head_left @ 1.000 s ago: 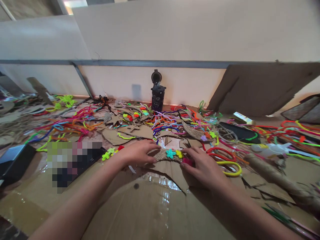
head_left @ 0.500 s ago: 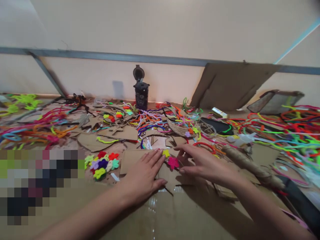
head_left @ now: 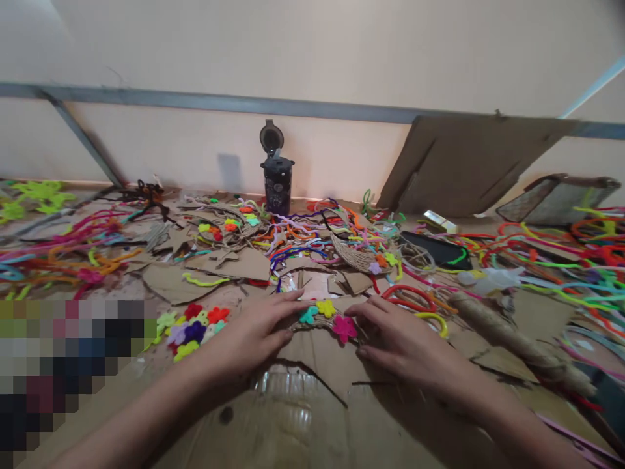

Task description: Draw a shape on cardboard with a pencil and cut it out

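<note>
Between my hands is a curved, twine-wrapped strip (head_left: 321,320) with a teal flower (head_left: 308,315), a yellow flower (head_left: 325,308) and a pink flower (head_left: 344,329) on it. My left hand (head_left: 258,329) closes thumb and fingers around its left end, which the hand partly hides. At the other end, my right hand (head_left: 398,339) has its fingers over the strip and its thumb below, beside the pink flower. A cardboard piece (head_left: 327,358) lies under the strip. Left of my left hand sits a heap of small fuzzy flowers (head_left: 195,331).
A black bottle (head_left: 278,185) with its lid up stands at the back. Pipe cleaners (head_left: 297,251) and cardboard scraps cover the table. To the right are a twine roll (head_left: 517,339) and a black phone-like slab (head_left: 434,251). A cardboard sheet (head_left: 454,166) leans on the wall.
My left hand has slid left off the strip's middle, uncovering the teal flower, and its fingers now curl at the left end. My right hand has come closer to the pink flower.
</note>
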The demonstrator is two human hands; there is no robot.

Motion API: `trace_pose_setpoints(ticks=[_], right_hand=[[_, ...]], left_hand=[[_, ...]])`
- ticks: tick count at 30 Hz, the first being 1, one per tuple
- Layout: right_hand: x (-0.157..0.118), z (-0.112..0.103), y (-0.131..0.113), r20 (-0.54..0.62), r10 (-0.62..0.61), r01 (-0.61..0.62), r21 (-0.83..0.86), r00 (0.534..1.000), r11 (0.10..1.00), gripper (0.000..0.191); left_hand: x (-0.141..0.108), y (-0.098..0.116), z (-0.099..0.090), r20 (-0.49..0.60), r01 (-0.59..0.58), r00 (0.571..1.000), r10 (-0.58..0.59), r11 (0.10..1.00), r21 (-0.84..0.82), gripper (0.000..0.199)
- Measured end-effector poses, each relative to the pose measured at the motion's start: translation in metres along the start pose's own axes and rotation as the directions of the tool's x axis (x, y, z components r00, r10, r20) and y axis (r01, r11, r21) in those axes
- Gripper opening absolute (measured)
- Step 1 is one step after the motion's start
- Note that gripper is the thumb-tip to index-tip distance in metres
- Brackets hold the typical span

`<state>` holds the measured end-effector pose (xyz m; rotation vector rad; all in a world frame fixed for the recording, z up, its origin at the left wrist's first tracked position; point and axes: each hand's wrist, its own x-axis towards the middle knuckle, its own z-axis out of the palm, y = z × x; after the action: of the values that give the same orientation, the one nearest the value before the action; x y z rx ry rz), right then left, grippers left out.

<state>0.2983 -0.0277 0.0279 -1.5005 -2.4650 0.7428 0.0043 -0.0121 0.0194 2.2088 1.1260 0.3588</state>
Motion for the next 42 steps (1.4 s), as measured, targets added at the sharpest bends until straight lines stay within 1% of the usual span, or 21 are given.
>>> trace_pose_setpoints(ticks=[3,5,8,11,13,17,21,27,31,34,38,42], right_hand=[[0.001,0.001,0.001,0.01,-0.01,0.01,0.026,1.0,1.0,0.041],[0.002,0.001,0.002,0.017,0.001,-0.001,0.019,1.0,1.0,0.04],[0.003,0.001,0.004,0.027,0.019,-0.018,-0.002,0.999,1.0,0.041],[0.002,0.002,0.007,0.036,0.028,-0.028,-0.009,0.999,1.0,0.039],[0.002,0.002,0.008,0.032,0.036,-0.036,-0.014,0.999,0.999,0.036],[0.001,0.003,0.012,0.037,0.049,-0.048,-0.018,0.998,0.999,0.032],[0.0,0.002,0.012,0.04,0.053,-0.053,-0.005,0.998,0.999,0.033],[-0.001,-0.006,0.007,0.04,0.055,-0.056,0.03,0.998,0.998,0.031],[-0.002,-0.012,0.005,0.035,0.079,-0.077,-0.031,0.996,0.997,0.014],[-0.004,-0.019,0.001,0.046,0.126,-0.124,-0.054,0.991,0.991,0.011],[-0.006,-0.028,-0.005,0.083,0.205,-0.201,-0.056,0.975,0.978,0.006],[-0.007,-0.031,-0.007,0.088,0.209,-0.206,-0.047,0.974,0.977,0.005]], left_hand=[[-0.001,-0.006,-0.011,0.026,0.056,0.998,-0.057,0.998,0.036,0.062],[-0.003,-0.005,-0.016,0.059,0.074,0.995,-0.077,0.996,0.052,0.063],[-0.004,-0.002,-0.024,0.107,0.07,0.991,-0.078,0.995,0.077,0.062],[-0.006,0.0,-0.029,0.163,0.07,0.983,-0.088,0.991,0.114,0.066],[-0.006,-0.001,-0.03,0.181,0.058,0.98,-0.08,0.99,0.125,0.068],[-0.005,-0.003,-0.027,0.15,0.019,0.988,-0.035,0.994,0.11,0.066],[-0.005,-0.004,-0.022,0.125,0.01,0.992,-0.019,0.997,0.076,0.064],[-0.006,0.006,-0.021,0.116,0.012,0.993,-0.022,0.996,0.093,0.064],[-0.006,0.012,-0.015,0.113,0.015,0.993,-0.032,0.989,0.147,0.064],[-0.005,0.006,-0.005,0.103,0.009,0.994,-0.027,0.985,0.174,0.065],[-0.002,-0.005,0.005,0.05,-0.02,0.999,0.011,0.983,0.184,0.058],[0.002,-0.01,0.007,0.017,-0.042,0.999,0.04,0.985,0.17,0.052]])
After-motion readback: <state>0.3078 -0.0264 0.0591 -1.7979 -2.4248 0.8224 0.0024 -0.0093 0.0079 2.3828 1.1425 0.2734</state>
